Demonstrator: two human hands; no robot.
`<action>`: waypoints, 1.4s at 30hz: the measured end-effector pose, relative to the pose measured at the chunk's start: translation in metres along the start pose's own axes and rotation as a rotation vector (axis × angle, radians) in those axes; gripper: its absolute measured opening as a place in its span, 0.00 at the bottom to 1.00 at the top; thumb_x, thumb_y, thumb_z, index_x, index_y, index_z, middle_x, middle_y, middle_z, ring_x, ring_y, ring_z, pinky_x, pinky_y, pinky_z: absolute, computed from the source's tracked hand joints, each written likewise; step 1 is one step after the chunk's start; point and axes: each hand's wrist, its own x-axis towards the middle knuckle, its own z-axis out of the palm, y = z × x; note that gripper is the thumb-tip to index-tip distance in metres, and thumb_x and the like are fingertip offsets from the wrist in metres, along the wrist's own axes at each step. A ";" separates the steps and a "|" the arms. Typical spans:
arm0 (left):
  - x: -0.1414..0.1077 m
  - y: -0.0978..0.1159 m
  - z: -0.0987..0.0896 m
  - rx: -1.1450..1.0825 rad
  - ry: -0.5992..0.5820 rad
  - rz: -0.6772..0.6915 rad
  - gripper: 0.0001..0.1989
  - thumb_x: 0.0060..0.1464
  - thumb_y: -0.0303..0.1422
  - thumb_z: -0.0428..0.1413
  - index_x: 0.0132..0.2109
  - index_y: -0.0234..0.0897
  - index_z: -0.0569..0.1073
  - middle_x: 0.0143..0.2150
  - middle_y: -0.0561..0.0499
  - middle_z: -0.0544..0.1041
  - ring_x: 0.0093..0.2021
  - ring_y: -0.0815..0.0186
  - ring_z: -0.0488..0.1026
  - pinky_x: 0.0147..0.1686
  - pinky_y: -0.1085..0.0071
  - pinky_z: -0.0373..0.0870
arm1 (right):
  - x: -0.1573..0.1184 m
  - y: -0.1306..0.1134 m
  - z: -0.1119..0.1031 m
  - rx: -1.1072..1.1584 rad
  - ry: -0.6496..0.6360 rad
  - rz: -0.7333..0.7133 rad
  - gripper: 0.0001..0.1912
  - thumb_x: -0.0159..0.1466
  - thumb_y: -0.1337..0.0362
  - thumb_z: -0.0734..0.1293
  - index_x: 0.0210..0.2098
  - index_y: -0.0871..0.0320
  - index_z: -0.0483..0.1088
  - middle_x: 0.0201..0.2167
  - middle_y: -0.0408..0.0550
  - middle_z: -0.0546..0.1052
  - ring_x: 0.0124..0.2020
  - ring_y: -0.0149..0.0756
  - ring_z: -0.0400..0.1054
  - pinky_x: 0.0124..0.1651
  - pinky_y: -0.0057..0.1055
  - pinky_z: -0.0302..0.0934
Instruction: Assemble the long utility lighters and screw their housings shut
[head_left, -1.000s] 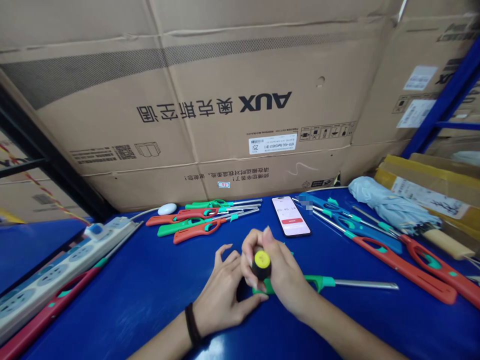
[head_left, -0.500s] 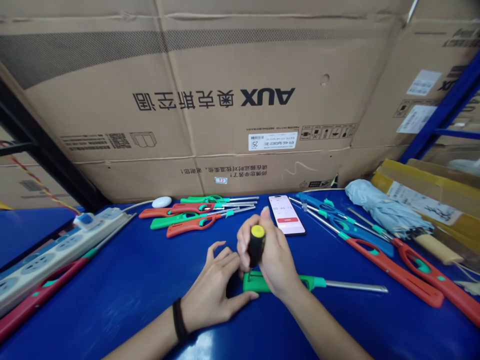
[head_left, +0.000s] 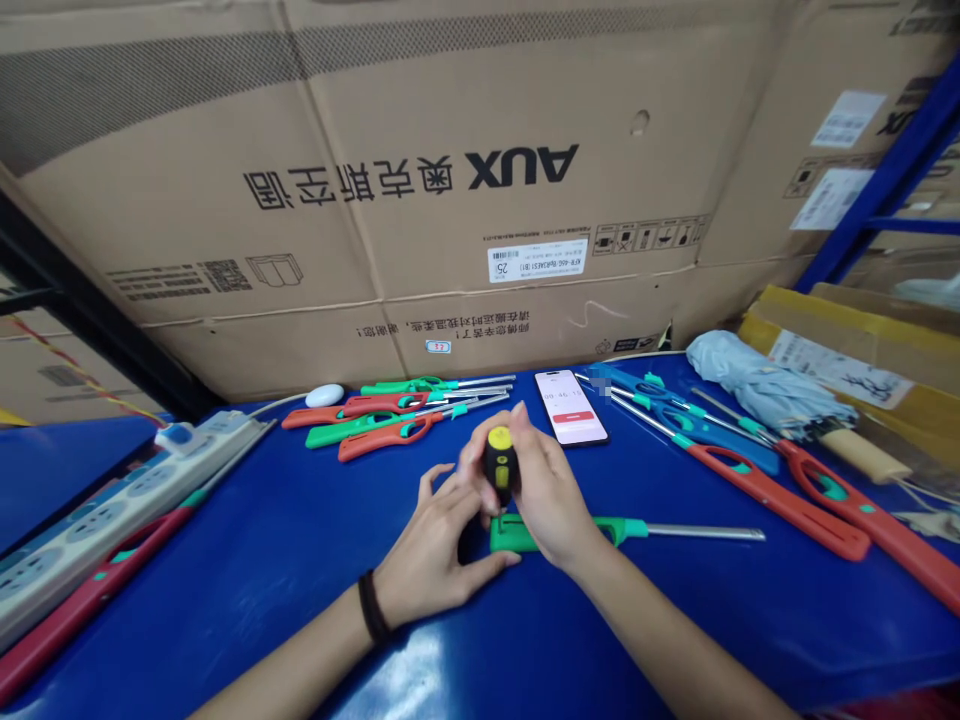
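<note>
A green long-necked gas lighter lies flat on the blue table, its metal tube pointing right. My right hand is wrapped round the black and yellow handle of a screwdriver. The screwdriver stands upright over the lighter's handle end, its tip down at the green body; the exact contact is partly hidden by fingers. My left hand, with a black band at the wrist, holds that same end, thumb on the near edge and fingertips at the far side beside the screwdriver.
Several red and green lighters lie at the back left, near a white oval object. A phone rests behind my hands. More red lighters and a folded umbrella are right; a power strip is left.
The view has shifted, so the hands and lighter appear slightly higher. My right hand has turned a little with the screwdriver, and the handle's yellow side mark now shows. The left hand keeps its hold.
</note>
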 end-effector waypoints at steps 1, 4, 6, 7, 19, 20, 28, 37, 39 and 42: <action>0.000 0.000 0.000 -0.009 -0.004 -0.002 0.14 0.50 0.40 0.61 0.39 0.38 0.69 0.38 0.49 0.76 0.44 0.55 0.70 0.55 0.47 0.54 | -0.001 0.000 0.000 0.021 0.004 -0.004 0.25 0.67 0.43 0.54 0.27 0.57 0.62 0.17 0.36 0.64 0.15 0.23 0.52 0.17 0.20 0.48; -0.001 0.000 0.001 -0.018 -0.016 -0.010 0.13 0.51 0.40 0.60 0.41 0.39 0.70 0.36 0.51 0.76 0.41 0.57 0.70 0.55 0.48 0.54 | -0.002 0.000 0.001 0.055 -0.039 -0.056 0.21 0.62 0.42 0.61 0.32 0.54 0.60 0.17 0.33 0.63 0.14 0.22 0.50 0.18 0.20 0.48; -0.001 -0.001 0.001 -0.006 -0.007 -0.007 0.13 0.51 0.40 0.60 0.40 0.38 0.70 0.38 0.49 0.76 0.43 0.56 0.70 0.55 0.49 0.54 | -0.002 0.000 0.001 -0.007 -0.063 -0.089 0.19 0.61 0.46 0.65 0.32 0.54 0.60 0.20 0.35 0.65 0.16 0.22 0.55 0.20 0.21 0.52; -0.001 -0.001 0.002 -0.001 0.000 -0.005 0.14 0.51 0.41 0.60 0.40 0.38 0.70 0.38 0.48 0.75 0.44 0.56 0.69 0.55 0.49 0.53 | -0.002 0.000 0.001 -0.048 -0.062 -0.091 0.18 0.62 0.47 0.64 0.31 0.55 0.62 0.21 0.36 0.66 0.17 0.23 0.57 0.20 0.21 0.53; 0.000 0.002 0.000 -0.045 -0.037 -0.039 0.14 0.50 0.41 0.61 0.40 0.37 0.69 0.38 0.49 0.75 0.43 0.56 0.69 0.56 0.50 0.50 | -0.003 0.005 -0.004 -0.117 -0.023 -0.188 0.18 0.66 0.49 0.60 0.29 0.56 0.63 0.25 0.39 0.65 0.16 0.22 0.53 0.17 0.22 0.49; 0.000 0.002 0.000 -0.045 -0.037 -0.039 0.14 0.50 0.41 0.61 0.39 0.37 0.69 0.38 0.49 0.75 0.43 0.56 0.69 0.55 0.50 0.50 | -0.003 0.005 -0.005 -0.139 -0.048 -0.182 0.19 0.67 0.49 0.58 0.30 0.56 0.64 0.24 0.39 0.65 0.15 0.22 0.52 0.16 0.22 0.49; -0.001 0.002 0.000 -0.035 -0.018 -0.009 0.14 0.50 0.41 0.61 0.39 0.38 0.68 0.38 0.49 0.75 0.42 0.57 0.69 0.55 0.50 0.52 | -0.003 0.005 -0.005 -0.085 -0.033 -0.166 0.18 0.62 0.46 0.64 0.32 0.54 0.59 0.32 0.39 0.69 0.15 0.20 0.57 0.17 0.22 0.53; -0.002 0.002 0.000 -0.029 0.040 0.019 0.17 0.49 0.40 0.62 0.43 0.37 0.70 0.41 0.47 0.75 0.45 0.56 0.70 0.57 0.49 0.51 | -0.003 0.002 -0.001 0.016 0.034 -0.118 0.15 0.65 0.47 0.61 0.36 0.51 0.60 0.25 0.36 0.65 0.18 0.23 0.54 0.20 0.22 0.50; -0.001 0.002 -0.001 -0.071 0.060 0.057 0.13 0.55 0.37 0.59 0.46 0.38 0.71 0.44 0.47 0.75 0.47 0.57 0.70 0.57 0.51 0.53 | -0.002 0.001 0.000 -0.041 0.038 -0.156 0.14 0.64 0.51 0.64 0.34 0.52 0.58 0.28 0.36 0.66 0.19 0.22 0.56 0.21 0.22 0.52; 0.000 0.002 -0.002 -0.195 0.090 0.114 0.08 0.60 0.29 0.53 0.44 0.40 0.75 0.40 0.50 0.78 0.42 0.63 0.73 0.57 0.58 0.57 | 0.000 -0.001 0.000 -0.097 0.041 -0.175 0.14 0.66 0.51 0.61 0.32 0.54 0.60 0.32 0.40 0.67 0.21 0.22 0.59 0.24 0.24 0.56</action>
